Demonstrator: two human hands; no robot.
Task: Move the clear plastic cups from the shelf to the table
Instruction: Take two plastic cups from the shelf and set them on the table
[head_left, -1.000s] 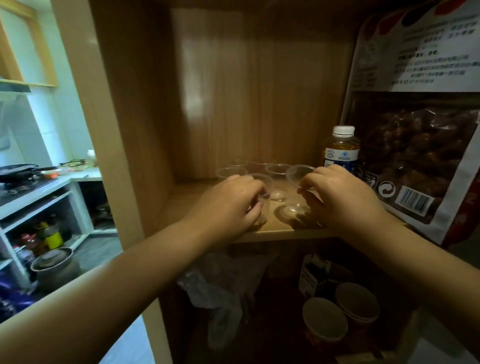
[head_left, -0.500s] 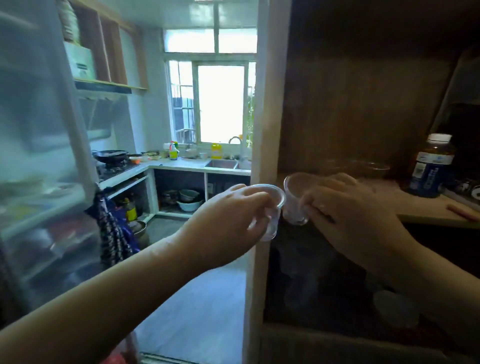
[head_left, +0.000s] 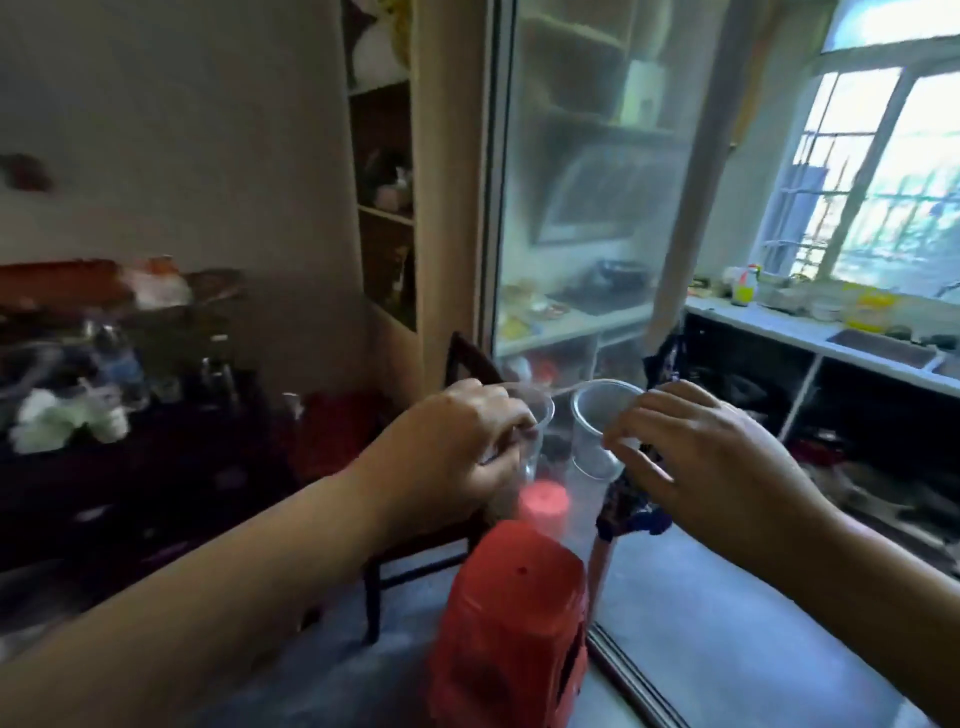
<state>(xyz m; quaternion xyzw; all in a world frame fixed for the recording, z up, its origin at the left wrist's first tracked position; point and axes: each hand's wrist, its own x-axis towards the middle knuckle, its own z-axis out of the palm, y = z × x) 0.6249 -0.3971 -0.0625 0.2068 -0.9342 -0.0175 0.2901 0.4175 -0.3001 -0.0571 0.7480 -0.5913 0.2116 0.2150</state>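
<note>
Each of my hands holds one clear plastic cup in mid-air at chest height. My left hand (head_left: 457, 447) pinches the rim of the left cup (head_left: 535, 441), which is mostly hidden behind my fingers. My right hand (head_left: 696, 452) grips the right cup (head_left: 597, 431) by its rim, its open mouth tilted towards me. The two cups are close together but apart. A dark table (head_left: 130, 467) crowded with bottles and white items lies to the left. The shelf is out of view.
A red plastic stool (head_left: 509, 623) stands on the floor right below my hands. A dark wooden chair (head_left: 415, 551) sits between it and the table. A sliding glass door (head_left: 571, 234) and a kitchen counter (head_left: 810, 332) are on the right.
I have turned left, away from the shelf, carrying both cups. The shelf has left the view and the cluttered table, chair and red stool have come into view.
</note>
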